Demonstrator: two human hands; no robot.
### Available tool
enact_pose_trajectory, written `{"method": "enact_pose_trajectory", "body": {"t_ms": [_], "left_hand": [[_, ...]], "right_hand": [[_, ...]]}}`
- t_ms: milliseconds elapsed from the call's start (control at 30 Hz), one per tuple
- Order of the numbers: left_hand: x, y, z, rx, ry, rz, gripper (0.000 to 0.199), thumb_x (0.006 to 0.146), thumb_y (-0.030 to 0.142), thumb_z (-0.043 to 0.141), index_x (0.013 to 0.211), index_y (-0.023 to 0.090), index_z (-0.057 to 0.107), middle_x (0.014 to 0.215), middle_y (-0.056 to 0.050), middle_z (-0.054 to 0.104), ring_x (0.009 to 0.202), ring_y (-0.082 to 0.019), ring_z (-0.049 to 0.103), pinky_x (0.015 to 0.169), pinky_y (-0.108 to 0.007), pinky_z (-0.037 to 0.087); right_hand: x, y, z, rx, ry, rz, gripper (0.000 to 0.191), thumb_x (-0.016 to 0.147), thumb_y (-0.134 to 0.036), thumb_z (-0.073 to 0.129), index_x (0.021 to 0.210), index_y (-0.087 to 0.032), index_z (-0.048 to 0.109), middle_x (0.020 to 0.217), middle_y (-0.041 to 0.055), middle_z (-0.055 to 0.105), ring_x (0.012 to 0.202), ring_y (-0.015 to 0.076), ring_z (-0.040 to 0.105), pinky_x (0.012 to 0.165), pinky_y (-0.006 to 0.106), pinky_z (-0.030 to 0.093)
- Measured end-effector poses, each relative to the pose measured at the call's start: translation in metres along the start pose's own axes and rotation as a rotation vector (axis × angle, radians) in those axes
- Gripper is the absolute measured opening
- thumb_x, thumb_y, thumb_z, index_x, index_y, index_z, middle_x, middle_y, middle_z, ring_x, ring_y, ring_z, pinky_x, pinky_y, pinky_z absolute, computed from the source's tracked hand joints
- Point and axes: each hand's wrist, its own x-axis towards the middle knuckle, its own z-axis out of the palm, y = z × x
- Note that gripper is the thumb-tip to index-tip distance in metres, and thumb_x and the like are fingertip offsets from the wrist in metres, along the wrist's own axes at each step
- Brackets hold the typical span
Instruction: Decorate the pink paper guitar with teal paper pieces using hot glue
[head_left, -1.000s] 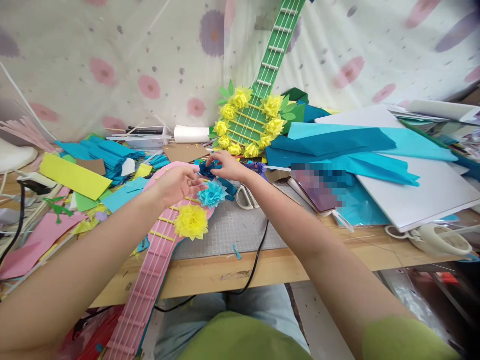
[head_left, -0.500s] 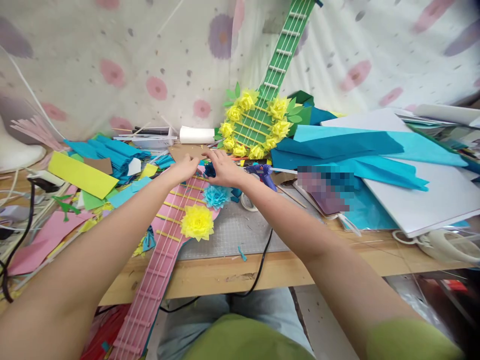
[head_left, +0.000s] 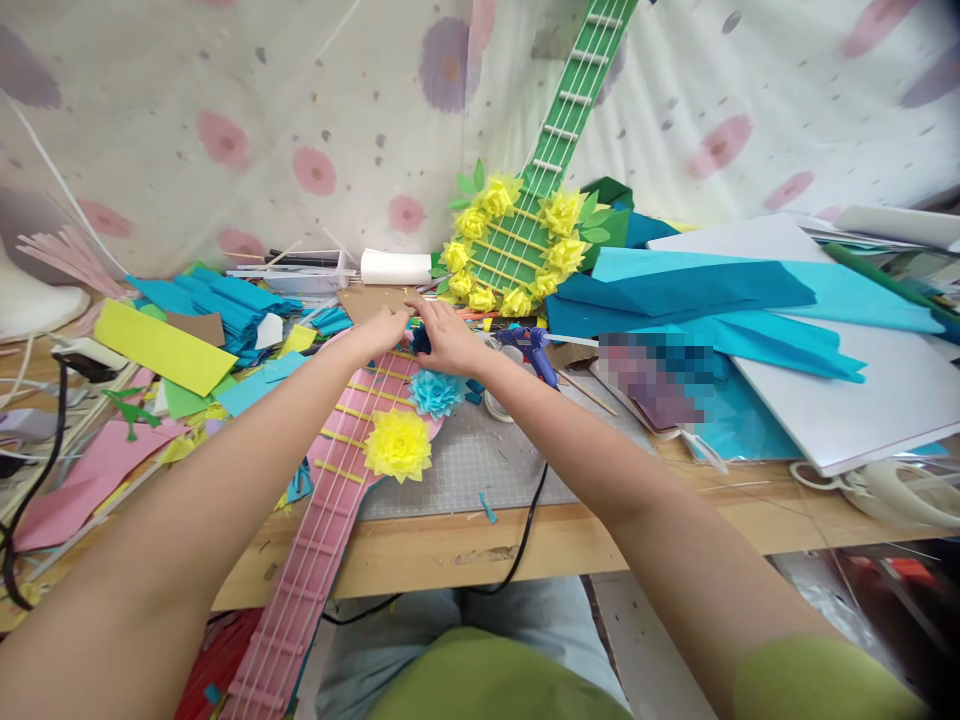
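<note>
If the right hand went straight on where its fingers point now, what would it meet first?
Most likely the left hand, which lies just ahead of the right hand; depth is unclear, so they may touch.

I can't read any words, brands, numbers or signs anywhere from where I sit. On the cutting mat (head_left: 465, 470) I make out only grid lines, too fine for me to tell whether figures run along them. A pixelated patch covers much of the phone-like object (head_left: 651, 392), and any marking on my glue gun (head_left: 534, 347) is too small to read.
</note>
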Motion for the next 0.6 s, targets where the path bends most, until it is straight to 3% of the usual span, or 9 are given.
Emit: {"method": "enact_pose_trajectory", "body": {"t_ms": [233, 433, 600], "left_hand": [[-0.0003, 0.0038, 0.0045, -0.023, -0.001, -0.053, 0.022, 0.079, 0.034, 0.043, 0.083, 0.017, 0.056, 0.083, -0.013, 0.070, 0.082, -0.024, 0.066, 0.069, -0.032, 0.049], [0.0018, 0.0041, 0.0049, -0.018, -0.013, -0.051, 0.022, 0.081, 0.032, 0.040, 0.084, 0.016, 0.055, 0.087, -0.016, 0.069, 0.087, -0.026, 0.066, 0.071, -0.033, 0.050], [0.0006, 0.0031, 0.0043, -0.006, 0.018, -0.008, 0.020, 0.080, 0.033, 0.044, 0.086, 0.019, 0.057, 0.083, -0.012, 0.069, 0.085, -0.027, 0.065, 0.067, -0.033, 0.049]], "right_hand": [[-0.0018, -0.0005, -0.0018, -0.034, -0.010, 0.033, 0.072, 0.066, -0.015, 0.053, 0.135, -0.009, 0.033, 0.134, 0.0191, 0.041, 0.126, 0.0308, 0.034, 0.100, 0.048, 0.036], [-0.0012, 0.0015, -0.0008, -0.015, -0.004, 0.026, 0.072, 0.066, -0.015, 0.053, 0.135, -0.012, 0.032, 0.134, 0.0178, 0.041, 0.125, 0.0307, 0.035, 0.100, 0.049, 0.035], [0.0000, 0.0010, 0.0014, -0.010, 0.004, 0.026, 0.070, 0.066, -0.017, 0.055, 0.133, -0.013, 0.034, 0.133, 0.0178, 0.043, 0.124, 0.0308, 0.036, 0.099, 0.048, 0.036]]}}
